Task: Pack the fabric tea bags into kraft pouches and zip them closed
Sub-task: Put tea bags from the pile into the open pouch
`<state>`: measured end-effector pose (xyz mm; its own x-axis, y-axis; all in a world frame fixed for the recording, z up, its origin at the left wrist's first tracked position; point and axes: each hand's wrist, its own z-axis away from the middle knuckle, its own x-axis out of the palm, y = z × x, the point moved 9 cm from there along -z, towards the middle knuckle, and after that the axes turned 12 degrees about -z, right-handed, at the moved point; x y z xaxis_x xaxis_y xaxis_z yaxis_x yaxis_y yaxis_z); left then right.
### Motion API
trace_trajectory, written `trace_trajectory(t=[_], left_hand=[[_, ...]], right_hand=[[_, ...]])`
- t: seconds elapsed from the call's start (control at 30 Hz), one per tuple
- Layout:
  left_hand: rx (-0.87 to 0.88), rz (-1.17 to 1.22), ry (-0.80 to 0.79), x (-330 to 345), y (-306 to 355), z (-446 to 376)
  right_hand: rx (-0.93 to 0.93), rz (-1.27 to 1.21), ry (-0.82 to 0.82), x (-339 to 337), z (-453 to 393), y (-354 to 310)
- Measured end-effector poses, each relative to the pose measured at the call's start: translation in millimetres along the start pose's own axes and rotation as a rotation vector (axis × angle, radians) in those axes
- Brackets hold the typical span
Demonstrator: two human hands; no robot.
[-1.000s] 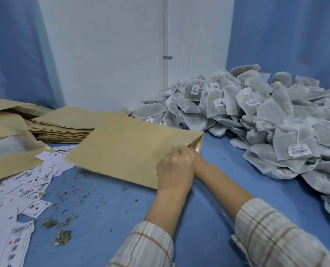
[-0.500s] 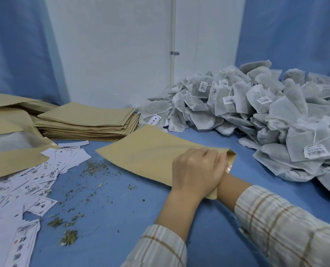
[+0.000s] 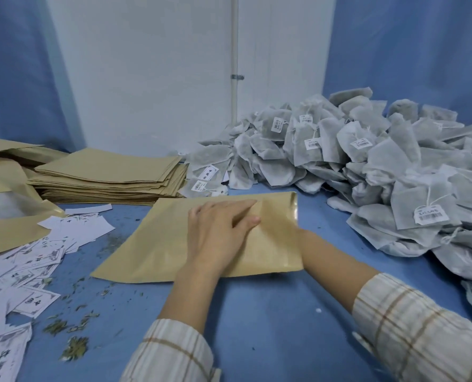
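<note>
Left hand [image 3: 218, 238] presses flat, fingers straight, on the kraft pouch [image 3: 157, 244] lying on the blue counter [image 3: 270, 312], right hand inside its mouth, fingers hidden, can't tell their grip.

We are at a small packing bench: heap of tea bags [image 3: 367, 161], stack of kraft pouches [image 3: 110, 175], loose labels [image 3: 36, 255], blue table [image 3: 257, 312], curtains [image 3: 17, 67].

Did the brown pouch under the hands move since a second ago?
Yes. The kraft pouch slid right and toward the person, off the stack of empty pouches, and now lies flat on the blue table.
</note>
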<state>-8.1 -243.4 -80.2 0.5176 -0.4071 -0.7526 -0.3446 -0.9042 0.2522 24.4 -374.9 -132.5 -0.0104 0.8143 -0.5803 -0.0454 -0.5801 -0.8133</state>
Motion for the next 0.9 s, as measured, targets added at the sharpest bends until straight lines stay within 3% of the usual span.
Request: trace_trajectory(t=[0.1, 0.2, 0.33, 0.53, 0.63, 0.73, 0.8, 0.9], left_hand=[[-0.087, 0.058, 0.074, -2.4, -0.1, 0.1], [-0.13, 0.088, 0.11, 3.9, 18.1, -2.0], [-0.172, 0.143, 0.078, 23.6, 47.5, -8.5], [-0.215, 0.287, 0.079, 41.7, 83.3, -17.9], [-0.217, 0.326, 0.109, 43.3, 89.9, -19.2], [-0.207, 0.335, 0.106, 46.4, 93.0, -18.5], [-0.201, 0.334, 0.092, 49.4, 93.0, -17.9], [-0.209, 0.346, 0.061, 52.8, 89.1, -17.4]], right_hand=[[-0.076, 0.084, -0.038, -18.2, 11.0, 4.4], [-0.233, 0.337, 0.06, -48.5, 23.5, 9.0], [-0.319, 0.401, 0.291, -102.9, 41.1, 18.0], [-0.253, 0.523, 0.713, -193.2, 60.9, 43.1], [-0.082, 0.48, 0.903, -227.0, 72.1, 61.2], [0.198, 0.389, 0.83, -233.1, 70.1, 93.8], [0.144, 0.282, 0.795, -229.2, 65.1, 101.9], [-0.084, 0.02, 0.816, -224.3, 62.9, 94.1]])
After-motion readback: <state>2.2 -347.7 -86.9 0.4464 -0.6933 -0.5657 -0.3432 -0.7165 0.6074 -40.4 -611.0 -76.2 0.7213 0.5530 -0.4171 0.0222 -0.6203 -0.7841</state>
